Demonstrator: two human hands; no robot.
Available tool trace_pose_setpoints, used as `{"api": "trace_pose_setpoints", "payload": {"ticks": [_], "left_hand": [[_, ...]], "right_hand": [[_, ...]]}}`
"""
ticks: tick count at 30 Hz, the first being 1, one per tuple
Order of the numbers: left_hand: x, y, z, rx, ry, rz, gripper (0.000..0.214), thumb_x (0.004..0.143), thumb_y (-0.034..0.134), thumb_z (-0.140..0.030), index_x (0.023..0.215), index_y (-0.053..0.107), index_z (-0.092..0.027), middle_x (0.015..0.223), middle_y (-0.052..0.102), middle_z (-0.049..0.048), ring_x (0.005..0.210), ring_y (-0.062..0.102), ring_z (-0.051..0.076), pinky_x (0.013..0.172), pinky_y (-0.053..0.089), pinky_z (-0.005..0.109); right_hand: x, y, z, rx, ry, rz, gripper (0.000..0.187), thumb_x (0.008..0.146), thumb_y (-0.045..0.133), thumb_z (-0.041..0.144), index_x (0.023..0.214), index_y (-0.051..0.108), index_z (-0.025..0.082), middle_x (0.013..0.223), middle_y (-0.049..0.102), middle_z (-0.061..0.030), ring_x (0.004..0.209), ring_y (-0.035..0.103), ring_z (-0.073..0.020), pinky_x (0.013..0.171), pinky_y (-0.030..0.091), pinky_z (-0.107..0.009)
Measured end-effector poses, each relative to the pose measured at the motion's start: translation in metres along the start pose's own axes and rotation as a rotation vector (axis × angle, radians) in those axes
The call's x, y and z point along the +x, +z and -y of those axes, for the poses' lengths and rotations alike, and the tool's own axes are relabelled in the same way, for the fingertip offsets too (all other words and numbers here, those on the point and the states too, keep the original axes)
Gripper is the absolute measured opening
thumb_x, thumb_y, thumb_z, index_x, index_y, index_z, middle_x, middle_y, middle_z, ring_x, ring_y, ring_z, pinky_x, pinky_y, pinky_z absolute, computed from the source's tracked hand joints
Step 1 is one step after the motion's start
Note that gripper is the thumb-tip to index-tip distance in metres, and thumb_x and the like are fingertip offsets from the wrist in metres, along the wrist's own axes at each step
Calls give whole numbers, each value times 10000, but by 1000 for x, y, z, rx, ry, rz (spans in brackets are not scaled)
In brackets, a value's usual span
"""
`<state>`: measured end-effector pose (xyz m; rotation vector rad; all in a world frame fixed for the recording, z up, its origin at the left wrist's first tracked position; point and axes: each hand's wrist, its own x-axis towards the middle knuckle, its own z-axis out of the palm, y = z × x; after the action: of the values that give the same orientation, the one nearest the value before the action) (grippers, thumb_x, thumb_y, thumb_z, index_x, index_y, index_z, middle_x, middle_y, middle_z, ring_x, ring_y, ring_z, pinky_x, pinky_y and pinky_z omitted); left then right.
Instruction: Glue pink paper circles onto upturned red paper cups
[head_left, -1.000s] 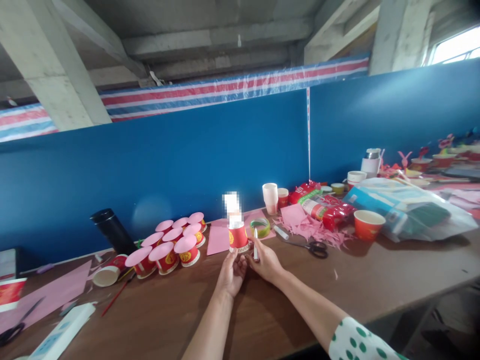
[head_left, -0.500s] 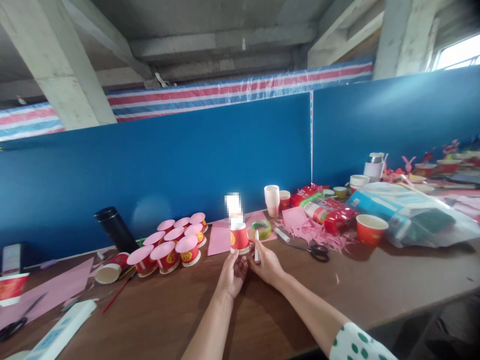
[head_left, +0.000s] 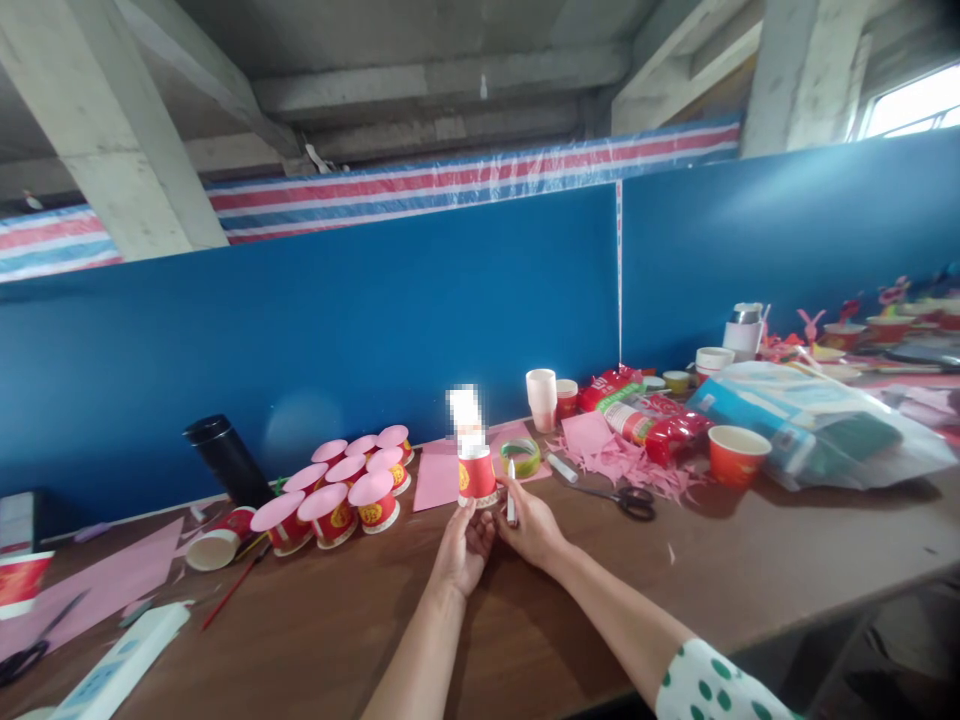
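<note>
An upside-down red paper cup point(head_left: 477, 475) with a white paper figure on top stands on the brown table point(head_left: 315, 620). My left hand point(head_left: 465, 548) rests just in front of it, fingers curled, fingertips at the cup's rim. My right hand point(head_left: 531, 523) is closed round a white marker point(head_left: 511, 492) held upright, right beside the cup. A green tape roll point(head_left: 522, 456) lies on pink paper point(head_left: 437, 477) just behind my right hand.
Several upturned red cups with pink tops point(head_left: 346, 487) cluster at the left beside a black flask point(head_left: 225, 460). Scissors point(head_left: 628, 497), pink paper scraps point(head_left: 622, 460), a red cup point(head_left: 738, 452), plastic bags point(head_left: 817, 420) and white cups point(head_left: 541, 396) lie right. A blue partition point(head_left: 375, 330) backs the table.
</note>
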<state>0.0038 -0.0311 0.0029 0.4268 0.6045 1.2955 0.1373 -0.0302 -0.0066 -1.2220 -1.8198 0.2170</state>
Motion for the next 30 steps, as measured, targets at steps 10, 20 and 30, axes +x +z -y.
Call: {"api": "trace_pose_setpoints", "payload": {"ticks": [10, 20, 30], "left_hand": [[-1, 3, 0, 6, -1, 12, 85, 733, 598, -115, 817, 591, -125, 697, 661, 26, 550, 611, 78, 506, 516, 163], [0, 1, 0, 20, 4, 10, 65, 742, 589, -118, 806, 593, -125, 657, 650, 16, 550, 610, 79, 516, 515, 165], [0, 0, 1, 22, -6, 22, 70, 737, 591, -121, 807, 592, -121, 654, 646, 21, 549, 609, 82, 520, 514, 166]], "right_hand": [[-1, 1, 0, 17, 8, 12, 427, 756, 501, 188, 1172, 407, 210, 847, 642, -22, 655, 603, -140, 576, 430, -206], [-1, -2, 2, 13, 49, 64, 427, 760, 500, 211, 1176, 404, 212, 853, 647, -17, 679, 604, -137, 594, 415, -199], [0, -1, 2, 8, 38, 63, 429, 757, 492, 194, 1175, 396, 209, 851, 646, -18, 671, 598, -137, 590, 406, -197]]}}
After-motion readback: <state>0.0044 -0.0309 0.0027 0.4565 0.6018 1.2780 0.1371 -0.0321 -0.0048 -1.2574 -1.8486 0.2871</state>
